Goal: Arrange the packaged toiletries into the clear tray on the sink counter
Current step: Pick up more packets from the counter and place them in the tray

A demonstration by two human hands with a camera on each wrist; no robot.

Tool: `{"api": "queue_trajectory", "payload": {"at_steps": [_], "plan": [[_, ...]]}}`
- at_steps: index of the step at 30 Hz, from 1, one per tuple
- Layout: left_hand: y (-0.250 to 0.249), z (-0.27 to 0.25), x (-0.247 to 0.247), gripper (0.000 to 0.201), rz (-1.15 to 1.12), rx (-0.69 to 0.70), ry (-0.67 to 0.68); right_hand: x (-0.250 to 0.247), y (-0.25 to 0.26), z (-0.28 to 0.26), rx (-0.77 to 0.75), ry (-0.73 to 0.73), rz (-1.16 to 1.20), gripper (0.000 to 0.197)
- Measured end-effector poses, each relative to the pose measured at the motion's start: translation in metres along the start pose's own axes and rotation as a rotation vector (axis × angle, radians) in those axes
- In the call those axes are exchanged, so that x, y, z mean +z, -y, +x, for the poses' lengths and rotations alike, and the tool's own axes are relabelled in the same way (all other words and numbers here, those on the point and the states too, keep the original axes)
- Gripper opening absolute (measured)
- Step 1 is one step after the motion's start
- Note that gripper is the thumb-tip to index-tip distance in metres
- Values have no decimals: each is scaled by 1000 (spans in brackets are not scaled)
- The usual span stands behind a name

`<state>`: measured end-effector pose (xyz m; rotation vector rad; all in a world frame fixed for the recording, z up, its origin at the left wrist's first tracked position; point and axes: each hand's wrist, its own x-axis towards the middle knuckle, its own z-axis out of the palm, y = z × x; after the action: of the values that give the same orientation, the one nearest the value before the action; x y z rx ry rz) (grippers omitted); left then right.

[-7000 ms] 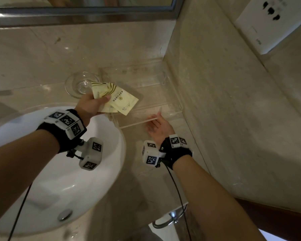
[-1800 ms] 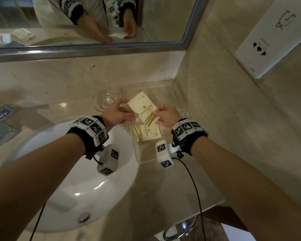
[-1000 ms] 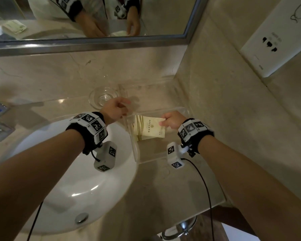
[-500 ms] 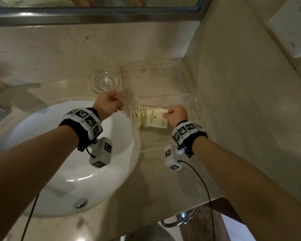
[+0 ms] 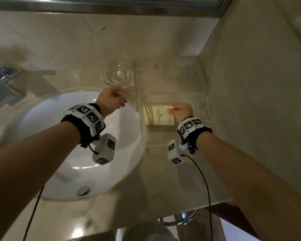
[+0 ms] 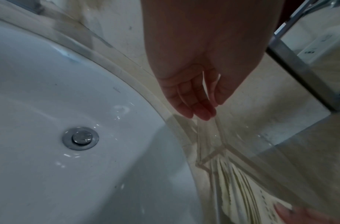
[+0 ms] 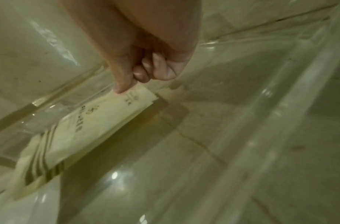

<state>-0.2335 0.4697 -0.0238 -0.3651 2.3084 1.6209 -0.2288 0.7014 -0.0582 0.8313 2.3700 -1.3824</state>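
Note:
Cream toiletry packets (image 5: 156, 116) with gold stripes lie stacked inside the clear tray (image 5: 208, 108) on the counter, beside an inner divider. My right hand (image 5: 170, 110) is inside the tray. In the right wrist view my right hand (image 7: 127, 86) pinches the near end of the top packet (image 7: 92, 125), its other fingers curled. My left hand (image 5: 122, 100) is at the tray's left wall. In the left wrist view my left hand (image 6: 207, 112) has the top edge of the tray wall (image 6: 211, 136) between its straight fingers and thumb, and the packets (image 6: 242, 189) show through the plastic.
A white basin (image 5: 59, 145) with a metal drain (image 5: 83, 190) lies left of the tray. A clear glass dish (image 5: 116, 74) stands behind my left hand. The marble side wall (image 5: 250, 101) runs close along the tray's right. A faucet (image 5: 2, 84) is far left.
My right hand took a packet from my left hand and brought it down onto the packet in the tray. My left hand moved to the tray's left wall and stays there.

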Motion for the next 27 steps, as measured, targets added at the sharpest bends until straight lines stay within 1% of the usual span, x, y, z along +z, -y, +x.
{"api": "queue_trajectory", "payload": {"at_steps": [2, 3, 4, 5, 6, 9, 10, 12, 14, 16, 18, 20, 22, 24, 25, 27], "plan": [[6, -4, -9, 19, -13, -6, -16, 1, -1, 1, 10, -17, 35, 35], [9, -6, -13, 19, -10, -9, -21, 2, -2, 0, 17, -17, 71, 26], [11, -8, -18, 18, -4, -12, -26, 3, -1, -1, 25, -4, 95, 13], [13, -8, -22, 18, 4, -11, -29, 4, -1, -3, 24, 3, 104, 7], [15, -9, -26, 18, 14, -8, -31, 3, 0, -4, 27, -4, 80, 15], [15, -12, -41, 18, 18, 8, -33, 0, 8, -14, 65, -45, -21, 26], [14, -15, -49, 18, 14, 18, -34, 0, 13, -19, 57, -90, -89, 29], [11, -20, -62, 18, 10, 35, -36, -1, 27, -33, 10, -215, -152, 26], [7, -27, -84, 18, 2, 62, -51, 10, 51, -51, -81, -268, -133, 30], [3, -34, -106, 17, -13, 81, -77, 27, 84, -71, -191, -267, -107, 37], [3, -46, -136, 17, -45, 104, -114, 56, 120, -97, -345, -233, -67, 31], [7, -59, -163, 18, -87, 113, -144, 87, 148, -123, -500, -174, -34, 20], [15, -78, -195, 21, -161, 98, -148, 125, 165, -150, -615, -71, -5, 18], [26, -98, -226, 21, -211, 45, -122, 157, 183, -173, -715, -2, -13, 21], [33, -112, -247, 21, -221, 21, -134, 176, 194, -186, -762, 31, -19, 23], [50, -135, -288, 19, -234, -15, -216, 210, 219, -211, -823, 115, -11, 26]]}}
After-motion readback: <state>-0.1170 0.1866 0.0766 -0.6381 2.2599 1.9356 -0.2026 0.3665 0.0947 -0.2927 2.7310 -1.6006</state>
